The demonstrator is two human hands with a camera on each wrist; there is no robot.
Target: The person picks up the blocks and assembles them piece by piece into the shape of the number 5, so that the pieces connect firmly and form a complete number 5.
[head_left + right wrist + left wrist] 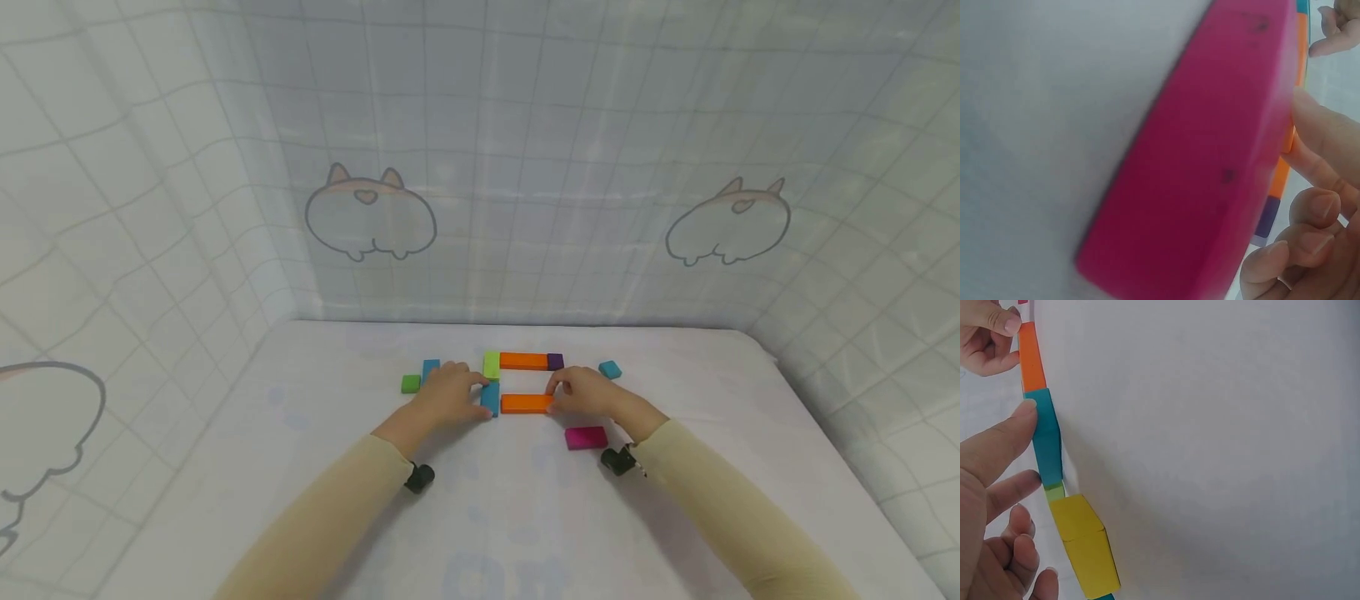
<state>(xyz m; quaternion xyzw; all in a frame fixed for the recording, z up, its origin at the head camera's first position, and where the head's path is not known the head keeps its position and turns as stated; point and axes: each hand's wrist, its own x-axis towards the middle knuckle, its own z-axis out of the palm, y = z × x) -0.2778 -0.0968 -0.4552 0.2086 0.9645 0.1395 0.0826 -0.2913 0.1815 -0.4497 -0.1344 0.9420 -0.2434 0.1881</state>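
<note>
A green block (411, 384) lies at nine o'clock from the left hand (447, 395), a magenta block (587, 438) at six and a turquoise block (610, 369) at two from the right hand (586, 392). The left hand pinches a blue block (491, 400); at its three o'clock, the right hand pinches an orange block (523, 404).

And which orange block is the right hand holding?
The nearer orange block, pinched at its end by the right hand; the farther one lies beside the purple block.

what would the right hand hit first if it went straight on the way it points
The right hand would likely meet the near orange block first, which it already touches, then the blue block beyond.
</note>
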